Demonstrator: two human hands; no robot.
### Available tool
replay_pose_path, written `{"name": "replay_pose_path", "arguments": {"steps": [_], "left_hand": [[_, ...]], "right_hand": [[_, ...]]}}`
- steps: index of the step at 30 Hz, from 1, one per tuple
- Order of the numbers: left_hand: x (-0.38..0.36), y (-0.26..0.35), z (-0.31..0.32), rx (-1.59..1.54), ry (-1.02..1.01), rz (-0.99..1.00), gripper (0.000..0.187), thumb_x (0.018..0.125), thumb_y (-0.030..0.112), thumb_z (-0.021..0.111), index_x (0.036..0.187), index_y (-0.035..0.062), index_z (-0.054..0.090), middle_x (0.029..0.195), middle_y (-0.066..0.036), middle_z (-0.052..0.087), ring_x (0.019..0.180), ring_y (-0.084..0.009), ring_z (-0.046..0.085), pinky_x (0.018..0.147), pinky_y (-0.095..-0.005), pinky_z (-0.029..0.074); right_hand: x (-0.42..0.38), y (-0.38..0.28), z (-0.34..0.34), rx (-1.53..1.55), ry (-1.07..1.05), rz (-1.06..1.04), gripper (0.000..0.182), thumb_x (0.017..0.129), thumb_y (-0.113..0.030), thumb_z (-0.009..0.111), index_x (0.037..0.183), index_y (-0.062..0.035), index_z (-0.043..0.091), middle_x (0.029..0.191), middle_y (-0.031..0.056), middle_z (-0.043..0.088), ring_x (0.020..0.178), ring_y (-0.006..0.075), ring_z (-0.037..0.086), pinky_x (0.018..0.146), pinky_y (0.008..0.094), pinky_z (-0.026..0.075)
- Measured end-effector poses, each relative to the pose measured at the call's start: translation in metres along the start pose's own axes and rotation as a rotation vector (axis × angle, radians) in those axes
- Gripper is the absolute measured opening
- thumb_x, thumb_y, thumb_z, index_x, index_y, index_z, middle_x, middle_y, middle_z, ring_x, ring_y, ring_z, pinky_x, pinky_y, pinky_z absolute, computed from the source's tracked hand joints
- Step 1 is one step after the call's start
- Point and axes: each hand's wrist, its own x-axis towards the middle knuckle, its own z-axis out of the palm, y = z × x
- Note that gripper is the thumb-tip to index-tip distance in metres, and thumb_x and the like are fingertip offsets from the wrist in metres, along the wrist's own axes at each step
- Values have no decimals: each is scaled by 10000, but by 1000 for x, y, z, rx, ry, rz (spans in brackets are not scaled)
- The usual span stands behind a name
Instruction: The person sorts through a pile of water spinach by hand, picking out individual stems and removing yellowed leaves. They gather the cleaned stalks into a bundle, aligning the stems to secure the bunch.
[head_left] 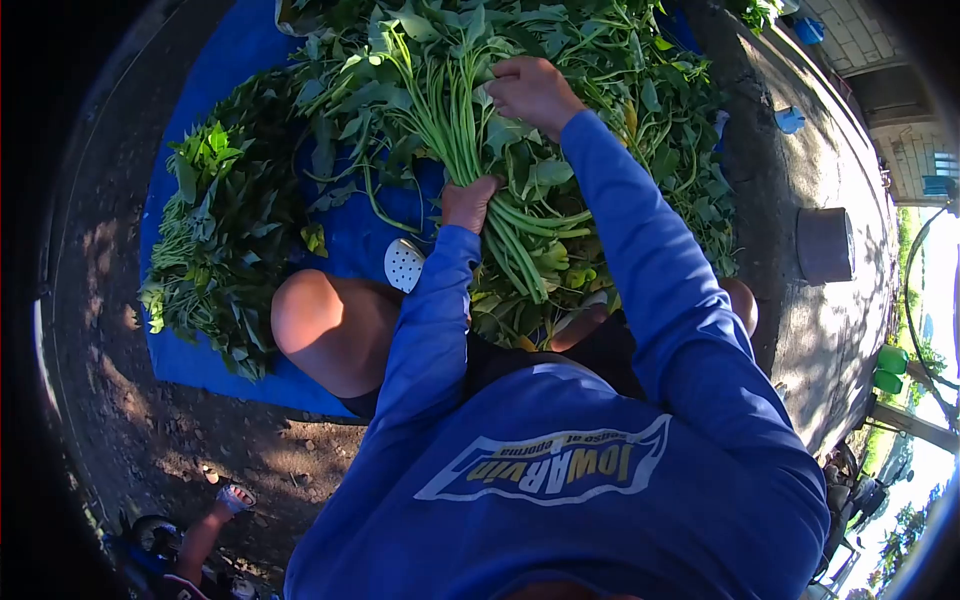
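Note:
My left hand is wrapped round the lower stems of a bunch of long-stemmed leafy greens, whose leaves point away from me. The cut stem ends stick out below this fist, toward my lap. My right hand is up beside the bunch's leafy top, on its right, with the fingers curled in a pinch. Leaves lie right at those fingertips, but what is between them is too small to make out. A large heap of loose greens spreads behind and under both hands.
A blue tarp lies under the greens. On its left is a pile of bundled greens. A white clog with holes is by my left knee. Rightward stand a concrete ledge and a round container. Another person's foot shows lower left.

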Motion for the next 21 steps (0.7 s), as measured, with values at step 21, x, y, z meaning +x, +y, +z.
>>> {"name": "replay_pose_path", "arguments": {"steps": [21], "left_hand": [[12,34,-8,-217,77,256,370,838,31,738,1203,-18,703,1105,-79,727,922,-196,709,827,-361,587]], "right_hand": [[-202,42,-34,278,-141,375,287,976,-229,680,1116,14,742,891,107,692,690,185,626,609,322,487]]}}
